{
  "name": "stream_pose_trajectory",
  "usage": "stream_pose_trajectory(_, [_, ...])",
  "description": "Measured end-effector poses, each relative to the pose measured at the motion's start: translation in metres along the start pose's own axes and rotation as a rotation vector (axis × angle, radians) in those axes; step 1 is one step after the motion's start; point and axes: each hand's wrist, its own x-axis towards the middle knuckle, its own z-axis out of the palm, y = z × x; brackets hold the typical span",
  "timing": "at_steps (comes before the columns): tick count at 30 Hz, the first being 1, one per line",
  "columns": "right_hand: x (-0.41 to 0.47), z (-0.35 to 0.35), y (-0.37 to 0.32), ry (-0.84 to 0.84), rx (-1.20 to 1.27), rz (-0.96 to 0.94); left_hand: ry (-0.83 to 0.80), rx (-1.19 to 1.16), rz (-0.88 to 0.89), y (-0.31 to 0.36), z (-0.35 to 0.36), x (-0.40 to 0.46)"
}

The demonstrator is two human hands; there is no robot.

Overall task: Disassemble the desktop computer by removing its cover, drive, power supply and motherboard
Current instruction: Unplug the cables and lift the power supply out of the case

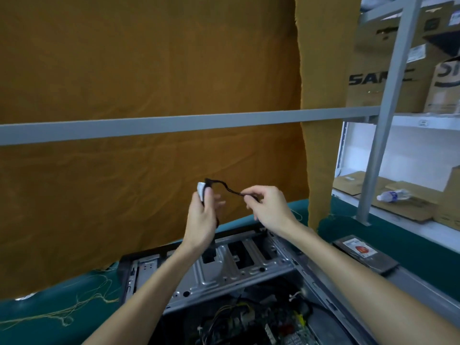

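The open desktop case [224,272] lies on the green table, its grey drive cage on top and the motherboard [249,322] with loose wires at the bottom. Above the case my left hand [202,215] grips a white connector [201,190] at the end of a thin black cable [227,186]. My right hand [267,205] pinches the same cable further along, to the right. A drive [366,255] with a white and red label lies flat to the right of the case.
An orange cloth [149,83] hangs behind the table, crossed by a grey rail [174,125]. A grey shelf post [383,120] stands at right, with cardboard boxes [388,78] and a plastic bottle [392,195] on the shelves. Loose yellow threads [74,312] trail at left.
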Motion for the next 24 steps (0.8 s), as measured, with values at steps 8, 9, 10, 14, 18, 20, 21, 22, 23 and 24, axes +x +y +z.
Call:
stream_pose_trajectory(8, [-0.011, 0.003, -0.052, -0.124, 0.104, -0.129, -0.018, -0.748, -0.117, 0.055, 0.001, 0.021])
stream_pose_trajectory(9, [-0.011, 0.003, -0.056, -0.129, 0.128, -0.128, 0.012, -0.759, -0.108, 0.063, -0.002, 0.022])
stream_pose_trajectory(10, [-0.011, 0.003, -0.058, -0.129, 0.152, -0.131, 0.036, -0.766, -0.094, 0.07, -0.004, 0.022])
stream_pose_trajectory(14, [-0.021, 0.001, -0.055, -0.34, 0.086, -0.038, 0.096, -0.684, -0.033, 0.091, -0.018, 0.022])
stream_pose_trajectory(18, [-0.039, -0.001, -0.039, -0.377, 0.056, 0.03, 0.079, -0.502, 0.021, 0.09, -0.033, 0.015])
stream_pose_trajectory(20, [-0.044, -0.005, -0.035, -0.281, 0.089, 0.017, 0.056, -0.241, 0.074, 0.081, -0.037, 0.009])
stream_pose_trajectory(21, [-0.046, -0.005, -0.035, -0.264, 0.099, 0.017, 0.043, -0.13, 0.091, 0.076, -0.038, 0.006])
stream_pose_trajectory(22, [-0.047, -0.004, -0.035, -0.27, 0.101, 0.025, 0.033, -0.067, 0.105, 0.071, -0.039, 0.004])
stream_pose_trajectory(23, [-0.048, -0.003, -0.036, -0.283, 0.1, 0.039, 0.022, -0.051, 0.113, 0.067, -0.04, 0.003])
stream_pose_trajectory(24, [-0.048, 0.0, -0.037, -0.29, 0.101, 0.055, 0.019, -0.065, 0.106, 0.065, -0.041, 0.003])
